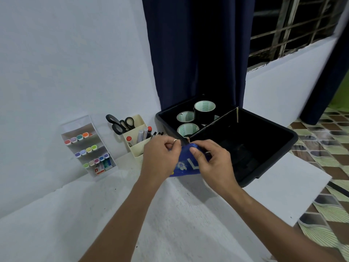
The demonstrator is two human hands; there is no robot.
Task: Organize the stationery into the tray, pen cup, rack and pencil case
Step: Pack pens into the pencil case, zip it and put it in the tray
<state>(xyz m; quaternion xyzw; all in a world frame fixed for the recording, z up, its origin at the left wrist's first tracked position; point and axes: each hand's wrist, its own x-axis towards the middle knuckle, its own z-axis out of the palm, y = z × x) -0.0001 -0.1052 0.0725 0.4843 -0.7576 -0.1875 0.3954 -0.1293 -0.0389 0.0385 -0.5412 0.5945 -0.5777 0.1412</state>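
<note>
Both hands hold a blue pencil case [186, 165] with white print just in front of the black tray [273, 148]. My left hand [160, 157] pinches its left end, and my right hand [211, 159] grips its top edge with the thumb on the fabric. The tray has a cardboard divider; its left compartment holds several tape rolls [204, 108], its right one is dark. The cream pen cup [136, 142] holds scissors [120, 122] and markers. A white rack [88, 148] against the wall carries rows of coloured markers.
Everything sits on a white table [170, 214] against a white wall. A dark blue curtain [188, 53] hangs behind the tray, with a barred window [292, 25] to the right. Patterned floor tiles [330, 148] show past the table's right edge.
</note>
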